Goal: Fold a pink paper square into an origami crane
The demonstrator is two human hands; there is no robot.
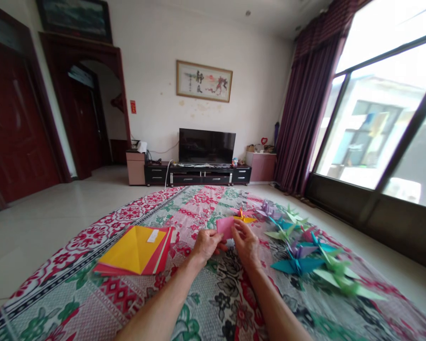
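Both my hands meet over a patterned cloth [92, 293], pinching a folded pink paper [225, 226]. My left hand [206, 245] grips its lower left edge with curled fingers. My right hand [245, 242] holds its right side, fingers bent over the paper. Just beyond lies a yellow folded crane [244, 218].
A stack of coloured paper sheets [137, 250], yellow on top, lies to the left. Several folded paper cranes [298, 263] in blue, green and purple spread to the right. A TV [206, 147] on a low cabinet stands against the far wall; a large window [383, 123] is on the right.
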